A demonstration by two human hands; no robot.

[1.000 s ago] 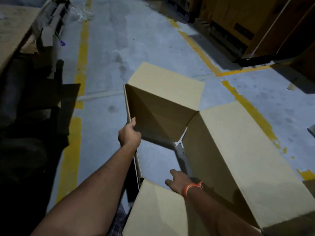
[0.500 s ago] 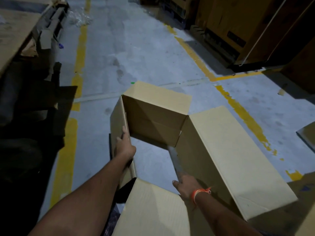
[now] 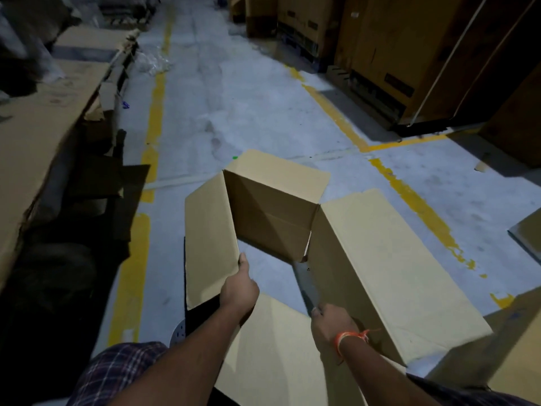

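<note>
Cardboard box sits open on the floor, flaps splayed. Left hand has its grip closed on the left flap; right hand grips the right rim. Best to pull both evenly outward, squaring the corners.

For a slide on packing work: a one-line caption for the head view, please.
Left hand and right hand hold an open cardboard box over a yellow-lined floor.

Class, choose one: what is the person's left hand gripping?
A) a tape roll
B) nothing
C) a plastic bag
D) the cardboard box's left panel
D: the left hand curls round the edge of the left panel of the cardboard box.
</note>
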